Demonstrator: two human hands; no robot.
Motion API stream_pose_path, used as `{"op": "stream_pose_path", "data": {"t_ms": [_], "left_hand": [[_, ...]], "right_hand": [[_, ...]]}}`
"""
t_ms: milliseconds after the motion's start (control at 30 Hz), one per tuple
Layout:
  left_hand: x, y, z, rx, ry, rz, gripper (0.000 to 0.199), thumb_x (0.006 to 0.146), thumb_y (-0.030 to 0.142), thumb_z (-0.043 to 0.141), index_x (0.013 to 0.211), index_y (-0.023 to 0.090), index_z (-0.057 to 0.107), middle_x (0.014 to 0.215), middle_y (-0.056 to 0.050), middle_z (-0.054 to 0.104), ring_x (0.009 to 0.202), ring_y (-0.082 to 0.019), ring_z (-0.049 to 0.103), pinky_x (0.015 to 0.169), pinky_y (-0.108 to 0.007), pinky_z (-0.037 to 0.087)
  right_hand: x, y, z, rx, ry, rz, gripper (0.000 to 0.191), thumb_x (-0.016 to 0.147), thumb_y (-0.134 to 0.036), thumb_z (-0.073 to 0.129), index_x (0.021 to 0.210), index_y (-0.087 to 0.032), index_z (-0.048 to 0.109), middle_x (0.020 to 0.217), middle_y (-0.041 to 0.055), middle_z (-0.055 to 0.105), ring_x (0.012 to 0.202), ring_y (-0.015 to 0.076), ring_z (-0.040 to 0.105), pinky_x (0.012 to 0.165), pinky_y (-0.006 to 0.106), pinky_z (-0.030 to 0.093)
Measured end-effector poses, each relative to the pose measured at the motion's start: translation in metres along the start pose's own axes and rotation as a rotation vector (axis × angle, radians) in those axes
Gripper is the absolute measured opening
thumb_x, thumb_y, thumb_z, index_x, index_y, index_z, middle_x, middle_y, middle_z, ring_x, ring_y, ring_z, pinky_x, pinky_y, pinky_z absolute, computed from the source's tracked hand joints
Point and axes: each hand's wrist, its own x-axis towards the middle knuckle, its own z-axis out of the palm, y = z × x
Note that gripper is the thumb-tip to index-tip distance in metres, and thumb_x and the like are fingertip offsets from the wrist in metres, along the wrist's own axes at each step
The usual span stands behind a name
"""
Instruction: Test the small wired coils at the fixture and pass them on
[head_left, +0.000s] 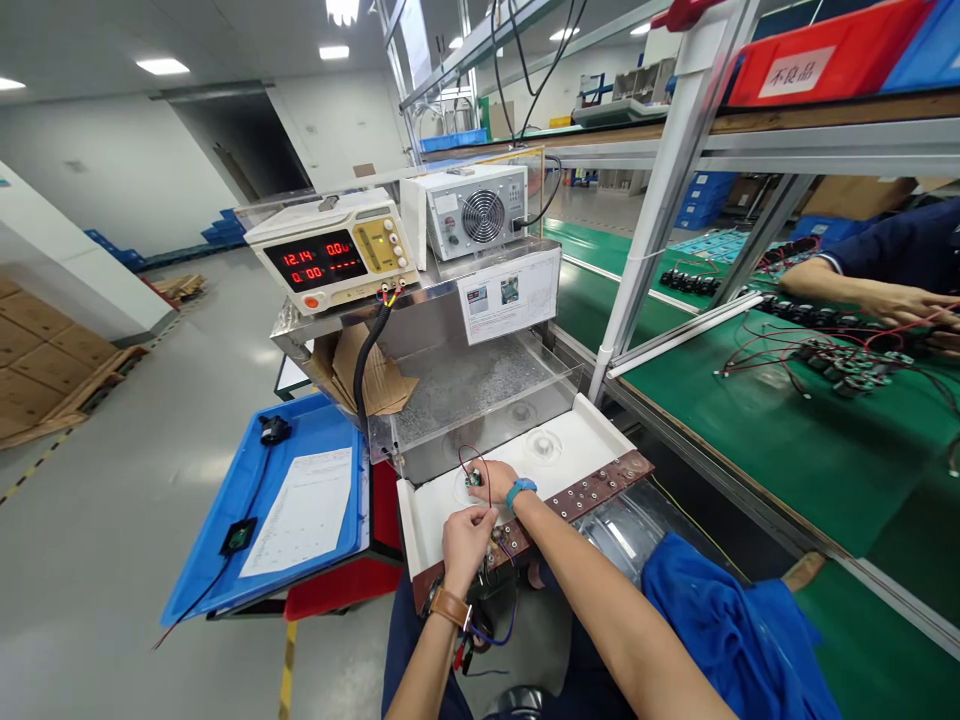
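My right hand (495,482), with a teal band at the wrist, is closed on a small green circuit board (474,478) over the white tray (435,505). A thin red wire loops up from the board. My left hand (469,540), wearing a brown-strapped watch, pinches the red wire (490,490) near the tray's front edge. Just beside it lies a brown strip (592,492) with rows of metal terminals, and some wires hang below the strip. The fingertips partly hide the wire's end.
Behind the tray, a power supply (334,250) with red digits stands on a metal shelf. At left is a blue tray (289,415) with a paper sheet (304,510). A blue cloth (735,630) lies at right. Another person's hands handle wires over the green bench (697,420).
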Motion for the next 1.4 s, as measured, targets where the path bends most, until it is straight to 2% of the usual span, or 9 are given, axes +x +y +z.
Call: {"op": "stream_pose_path", "data": {"t_ms": [467,700,833,1067,1300,1400], "left_hand": [[-0.005,0.009,-0.002,0.056,-0.006,0.002,0.03,0.082,0.041,0.057,0.075,0.019,0.076,0.074,-0.005,0.076,0.068,-0.021,0.066,0.066,-0.029,0.044],[-0.005,0.009,-0.003,0.109,-0.013,-0.021,0.027,0.083,0.038,0.058,0.077,0.02,0.076,0.073,-0.004,0.075,0.071,-0.019,0.065,0.065,-0.027,0.04],[-0.006,0.011,-0.003,0.127,0.009,-0.043,0.024,0.083,0.035,0.059,0.078,0.02,0.077,0.076,-0.003,0.076,0.073,-0.018,0.066,0.065,-0.026,0.039],[-0.01,0.014,-0.004,0.147,0.044,-0.031,0.025,0.082,0.033,0.058,0.069,0.02,0.075,0.069,-0.003,0.074,0.067,-0.018,0.065,0.061,-0.027,0.035],[-0.008,0.011,-0.004,0.156,0.045,-0.018,0.029,0.081,0.036,0.054,0.07,0.02,0.075,0.069,-0.004,0.074,0.067,-0.02,0.065,0.063,-0.029,0.039],[-0.003,0.006,-0.002,0.116,0.026,0.009,0.033,0.079,0.042,0.052,0.072,0.02,0.075,0.071,-0.005,0.075,0.069,-0.023,0.067,0.066,-0.031,0.043]], "right_hand": [[0.003,0.002,0.006,0.008,0.034,-0.009,0.04,0.078,-0.033,0.066,0.117,-0.027,0.063,0.096,0.002,0.072,0.088,0.0194,0.064,0.073,0.026,0.039],[0.0,-0.002,0.002,0.01,0.023,-0.002,0.039,0.078,-0.033,0.066,0.116,-0.025,0.064,0.094,0.002,0.072,0.087,0.0188,0.063,0.072,0.025,0.039],[-0.002,-0.006,0.0,0.01,0.017,-0.002,0.038,0.078,-0.032,0.066,0.115,-0.025,0.064,0.093,0.0025,0.072,0.087,0.0197,0.064,0.072,0.026,0.038],[-0.001,-0.006,0.007,0.03,0.038,0.001,0.038,0.075,-0.029,0.065,0.113,-0.025,0.064,0.092,0.0027,0.072,0.085,0.0205,0.064,0.072,0.026,0.039],[-0.001,-0.007,0.005,0.038,0.055,-0.002,0.035,0.075,-0.029,0.064,0.11,-0.028,0.066,0.092,0.0021,0.073,0.087,0.0221,0.065,0.074,0.028,0.041],[0.0,-0.009,0.002,0.016,0.06,0.005,0.04,0.073,-0.033,0.068,0.113,-0.025,0.066,0.098,0.0043,0.073,0.091,0.0232,0.066,0.075,0.028,0.042]]}}
